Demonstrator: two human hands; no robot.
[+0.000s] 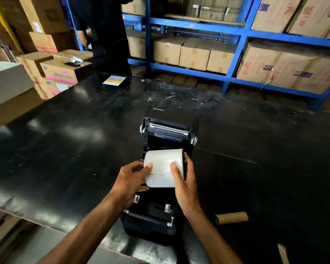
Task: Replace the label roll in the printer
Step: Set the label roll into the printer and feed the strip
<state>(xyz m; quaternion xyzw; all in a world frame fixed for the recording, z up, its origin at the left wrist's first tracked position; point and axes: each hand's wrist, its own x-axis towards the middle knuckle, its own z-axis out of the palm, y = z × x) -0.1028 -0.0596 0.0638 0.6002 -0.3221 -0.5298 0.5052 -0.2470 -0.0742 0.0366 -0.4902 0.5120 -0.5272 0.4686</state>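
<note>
A black label printer (151, 220) stands open near the front edge of the black table (65, 141), its lid (169, 130) tipped back away from me. A white label roll (161, 164) is held over the open bay. My left hand (131, 181) grips the roll's left end, thumb on top. On the roll's right end is my right hand (185, 185), thumb on top and fingers wrapped round its side. An empty brown cardboard core (231, 217) lies on the table to the right of the printer.
A colour-striped card (114, 80) lies at the table's far edge, where a person in dark clothes (107, 35) stands. Cardboard boxes (63, 70) are stacked at the left. Blue shelving (234, 63) with cartons fills the back. A brown strip (283, 253) lies at lower right.
</note>
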